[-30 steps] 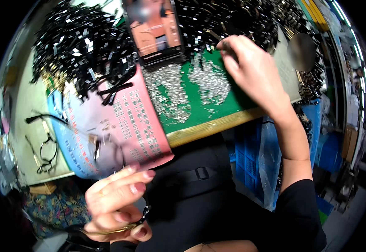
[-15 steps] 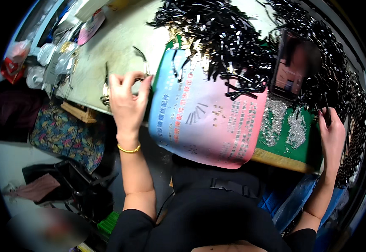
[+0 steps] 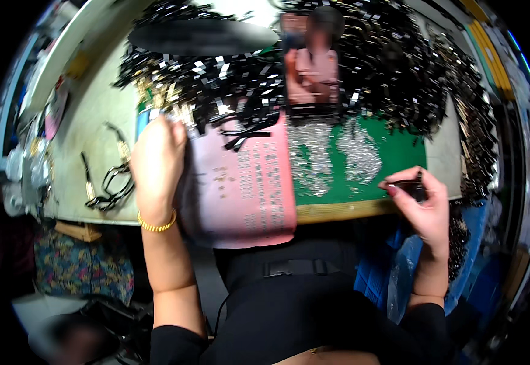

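Note:
My left hand (image 3: 157, 159) is closed at the near-left edge of the heap of black spectacle arms (image 3: 228, 79), by their gold-coloured ends (image 3: 161, 91). What its fingertips hold, if anything, is hidden and blurred. Below it lies a blue-to-pink printed sheet (image 3: 240, 210) with a few tiny gold-coloured bits (image 3: 221, 182). My right hand (image 3: 423, 207), at the right end of the table's front edge, closes around a dark slim tool (image 3: 410, 187) whose kind I cannot make out. Black spectacle pieces with looped rims (image 3: 111, 188) lie left of my left hand.
A phone (image 3: 311, 67) with a lit screen stands amid the black heap. Two piles of small silvery parts (image 3: 361, 155) lie on a green mat (image 3: 399, 155). More black arms line the right side (image 3: 475, 134). A blue crate (image 3: 371, 277) stands below the table.
My view has shifted to the right. My left hand has moved from beside the loose spectacle pieces to the heap. My right hand has come nearer the table's front edge with the dark tool.

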Available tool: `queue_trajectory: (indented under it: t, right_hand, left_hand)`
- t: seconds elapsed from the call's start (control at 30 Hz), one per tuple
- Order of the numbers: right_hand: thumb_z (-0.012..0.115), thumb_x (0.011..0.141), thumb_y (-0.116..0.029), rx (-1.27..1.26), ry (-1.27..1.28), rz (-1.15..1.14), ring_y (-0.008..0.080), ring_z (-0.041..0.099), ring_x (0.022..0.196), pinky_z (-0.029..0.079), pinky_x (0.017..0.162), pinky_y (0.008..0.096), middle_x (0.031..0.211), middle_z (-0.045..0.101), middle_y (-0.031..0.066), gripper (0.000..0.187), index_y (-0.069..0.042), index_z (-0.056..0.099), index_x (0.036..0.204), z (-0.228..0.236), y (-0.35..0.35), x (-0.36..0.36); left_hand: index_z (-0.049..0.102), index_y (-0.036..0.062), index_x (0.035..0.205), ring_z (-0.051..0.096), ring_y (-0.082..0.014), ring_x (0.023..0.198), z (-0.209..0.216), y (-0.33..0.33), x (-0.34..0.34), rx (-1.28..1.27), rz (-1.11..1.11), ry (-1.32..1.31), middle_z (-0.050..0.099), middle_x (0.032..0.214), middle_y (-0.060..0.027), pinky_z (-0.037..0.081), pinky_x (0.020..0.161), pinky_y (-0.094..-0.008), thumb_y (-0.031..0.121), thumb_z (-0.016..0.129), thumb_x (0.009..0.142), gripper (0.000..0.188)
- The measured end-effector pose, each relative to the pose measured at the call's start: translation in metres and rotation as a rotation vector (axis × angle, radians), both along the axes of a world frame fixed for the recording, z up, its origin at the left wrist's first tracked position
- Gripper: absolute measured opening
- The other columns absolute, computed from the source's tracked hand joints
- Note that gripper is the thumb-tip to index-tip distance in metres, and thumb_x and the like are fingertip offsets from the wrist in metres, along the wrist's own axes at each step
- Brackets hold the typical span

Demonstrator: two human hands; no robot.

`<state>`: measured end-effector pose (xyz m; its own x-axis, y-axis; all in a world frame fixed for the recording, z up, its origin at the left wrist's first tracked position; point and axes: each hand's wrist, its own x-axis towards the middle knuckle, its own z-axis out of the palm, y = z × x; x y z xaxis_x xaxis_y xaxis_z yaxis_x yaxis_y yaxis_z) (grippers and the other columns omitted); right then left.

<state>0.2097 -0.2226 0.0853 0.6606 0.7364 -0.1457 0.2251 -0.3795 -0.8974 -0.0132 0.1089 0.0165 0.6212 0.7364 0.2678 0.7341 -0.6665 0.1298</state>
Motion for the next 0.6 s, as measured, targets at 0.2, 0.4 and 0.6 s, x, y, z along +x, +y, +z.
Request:
queue_trajectory:
  t: [0.2, 0.4, 0.6]
  right_hand:
    - [0.074, 0.089, -0.005, 0.011, 0.039, 0.040, 0.0026, 0.048, 0.070, 0.036, 0.062, 0.0196, 0.082, 0.059, -0.0032, 0.013, -0.001, 0.072, 0.101, -0.007, -0.011, 0.007]
    - [0.072, 0.090, -0.003, 0.025, 0.196, -0.024, 0.0044, 0.058, 0.077, 0.045, 0.071, 0.0199, 0.085, 0.067, -0.0019, 0.012, -0.001, 0.071, 0.102, -0.015, -0.017, 0.002]
    - [0.073, 0.091, -0.005, 0.039, 0.274, -0.050, -0.0005, 0.048, 0.061, 0.034, 0.054, 0.0168, 0.079, 0.062, -0.0042, 0.013, -0.003, 0.070, 0.104, -0.031, -0.023, 0.001]
  left_hand:
    - [0.063, -0.0009, 0.090, 0.066, -0.0353, 0.076, 0.006, -0.006, 0.007, -0.219, 0.135, -0.011, 0.067, 0.082, -0.0189, 0.051, 0.070, -0.0431, 0.022, 0.066, 0.091, 0.023]
    - [0.069, 0.0051, 0.102, 0.063, -0.0219, 0.064, 0.032, -0.001, 0.004, -0.543, 0.021, -0.125, 0.066, 0.076, -0.0084, 0.048, 0.062, -0.0344, 0.013, 0.069, 0.091, 0.014]
    - [0.069, 0.0103, 0.112, 0.059, -0.0235, 0.079, 0.037, 0.023, 0.009, -0.434, -0.275, -0.026, 0.055, 0.091, -0.0099, 0.048, 0.074, -0.0345, 0.009, 0.073, 0.086, 0.026]
